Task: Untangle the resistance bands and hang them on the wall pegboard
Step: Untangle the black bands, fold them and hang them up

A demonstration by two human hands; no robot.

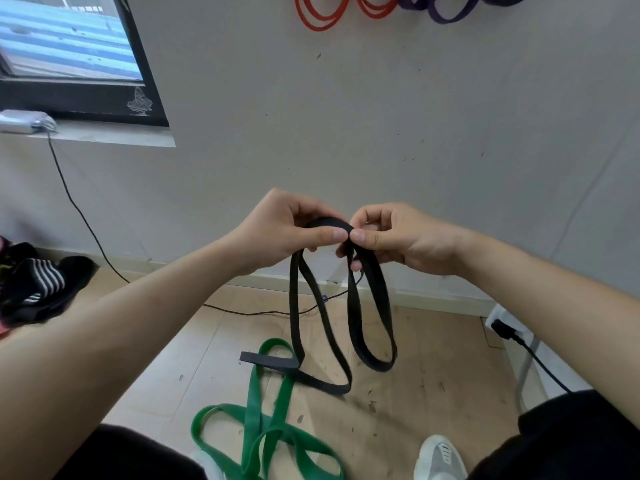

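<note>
Black band (353, 317) pinched in left hand (277, 233) and right hand (398, 237).

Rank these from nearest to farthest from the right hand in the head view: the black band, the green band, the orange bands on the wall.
1. black band, pinched in the right hand.
2. green band, on the floor below-left.
3. orange bands, high on the wall.
</note>
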